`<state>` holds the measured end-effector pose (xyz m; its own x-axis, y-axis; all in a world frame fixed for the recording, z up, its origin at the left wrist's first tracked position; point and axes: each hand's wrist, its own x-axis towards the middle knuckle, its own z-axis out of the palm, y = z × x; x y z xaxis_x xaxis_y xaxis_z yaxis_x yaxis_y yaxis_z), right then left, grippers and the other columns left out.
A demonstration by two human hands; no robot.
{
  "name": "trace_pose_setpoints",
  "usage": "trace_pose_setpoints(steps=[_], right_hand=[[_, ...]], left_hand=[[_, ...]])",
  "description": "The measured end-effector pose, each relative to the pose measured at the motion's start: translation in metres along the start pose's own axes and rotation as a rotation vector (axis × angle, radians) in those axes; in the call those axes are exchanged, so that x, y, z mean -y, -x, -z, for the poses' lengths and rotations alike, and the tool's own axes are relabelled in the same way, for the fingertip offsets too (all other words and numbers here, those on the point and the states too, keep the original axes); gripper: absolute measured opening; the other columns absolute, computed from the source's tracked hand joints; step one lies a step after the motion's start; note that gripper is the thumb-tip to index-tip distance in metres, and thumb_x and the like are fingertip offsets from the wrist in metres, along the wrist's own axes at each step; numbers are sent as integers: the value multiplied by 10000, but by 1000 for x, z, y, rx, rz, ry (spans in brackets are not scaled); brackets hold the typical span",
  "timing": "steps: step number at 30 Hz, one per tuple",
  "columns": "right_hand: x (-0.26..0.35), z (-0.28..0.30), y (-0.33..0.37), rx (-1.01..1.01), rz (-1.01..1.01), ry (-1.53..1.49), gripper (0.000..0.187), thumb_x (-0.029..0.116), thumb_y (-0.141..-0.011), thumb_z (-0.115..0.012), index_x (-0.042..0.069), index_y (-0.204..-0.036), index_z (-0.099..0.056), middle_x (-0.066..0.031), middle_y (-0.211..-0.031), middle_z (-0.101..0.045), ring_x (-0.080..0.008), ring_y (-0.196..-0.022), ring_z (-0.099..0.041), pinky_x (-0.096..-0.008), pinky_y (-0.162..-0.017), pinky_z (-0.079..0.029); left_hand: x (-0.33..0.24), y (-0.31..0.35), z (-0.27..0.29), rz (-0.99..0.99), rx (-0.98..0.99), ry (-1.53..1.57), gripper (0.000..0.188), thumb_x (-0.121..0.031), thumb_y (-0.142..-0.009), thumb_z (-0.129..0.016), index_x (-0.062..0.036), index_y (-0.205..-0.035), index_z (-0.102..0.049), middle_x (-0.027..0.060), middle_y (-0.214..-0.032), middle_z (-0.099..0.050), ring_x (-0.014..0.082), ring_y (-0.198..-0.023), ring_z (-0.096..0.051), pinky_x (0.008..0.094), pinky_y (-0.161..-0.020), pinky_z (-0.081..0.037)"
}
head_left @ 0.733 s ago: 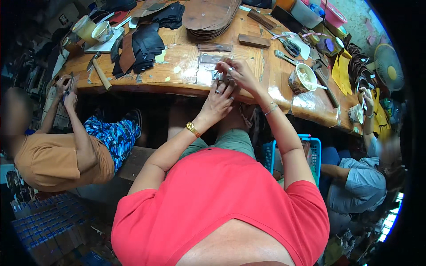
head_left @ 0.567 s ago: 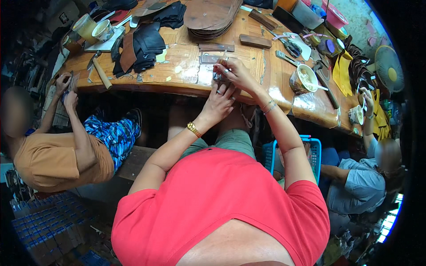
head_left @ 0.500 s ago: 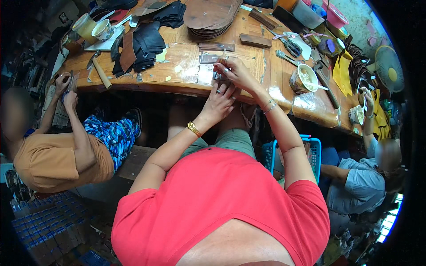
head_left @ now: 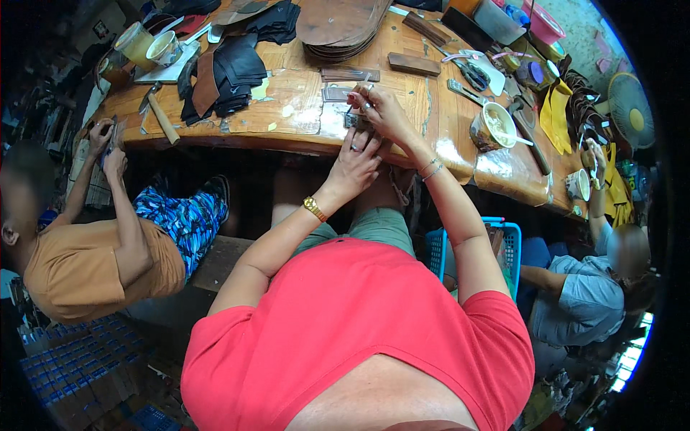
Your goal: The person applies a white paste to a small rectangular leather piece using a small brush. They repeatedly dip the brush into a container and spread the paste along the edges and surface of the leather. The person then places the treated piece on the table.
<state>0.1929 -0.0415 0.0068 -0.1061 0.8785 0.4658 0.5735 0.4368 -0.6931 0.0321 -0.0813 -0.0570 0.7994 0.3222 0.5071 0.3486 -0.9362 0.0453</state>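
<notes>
At the front edge of the table, my left hand [head_left: 356,161] has its fingers closed against a small dark piece [head_left: 352,121], which they partly hide. Above it, my right hand [head_left: 379,111] pinches a thin stick-like tool [head_left: 368,77]; its pale upper end sticks out past the fingers and its lower part is hidden. The tool's exact kind is too small to make out. Just beyond my hands lie a flat grey strip [head_left: 338,94] and a brown strip [head_left: 343,75].
The wooden table [head_left: 287,108] carries stacked brown leather pieces [head_left: 343,32], black leather pieces [head_left: 239,68], a hammer [head_left: 164,118], a wooden block [head_left: 414,64] and a tub with a brush [head_left: 492,128]. Co-workers sit left [head_left: 108,251] and right [head_left: 582,302]. A blue basket [head_left: 512,251] stands by my right arm.
My right hand has shifted slightly up and left, its wrist and fingers turned a little. My left hand stays in place. The person at left has moved their head slightly.
</notes>
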Motion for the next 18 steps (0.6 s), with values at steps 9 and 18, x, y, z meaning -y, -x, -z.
trace_pose_setpoints(steps=[9, 18], right_hand=[[1, -1, 3, -19, -82, -82, 207, 138, -990, -544, -38, -947, -643, -152, -853, -700, -245, -801, -699, -349, -721, -541], [0, 45, 40, -66, -89, 125, 242, 162, -997, -527, -39, -941, -650, -164, -857, -694, -281, -818, -682, -355, -756, -520]], left_hand=[[2, 0, 0, 2, 37, 13, 535, -311, -692, -764, -66, -1145, -619, 170, -1383, -411, 365, -1340, -325, 580, -1152, -209], [-8, -10, 15, 54, 33, -70, 839, -302, -706, -770, -126, -1445, -413, 134, -1371, -422, 302, -1310, -377, 540, -1135, -241]])
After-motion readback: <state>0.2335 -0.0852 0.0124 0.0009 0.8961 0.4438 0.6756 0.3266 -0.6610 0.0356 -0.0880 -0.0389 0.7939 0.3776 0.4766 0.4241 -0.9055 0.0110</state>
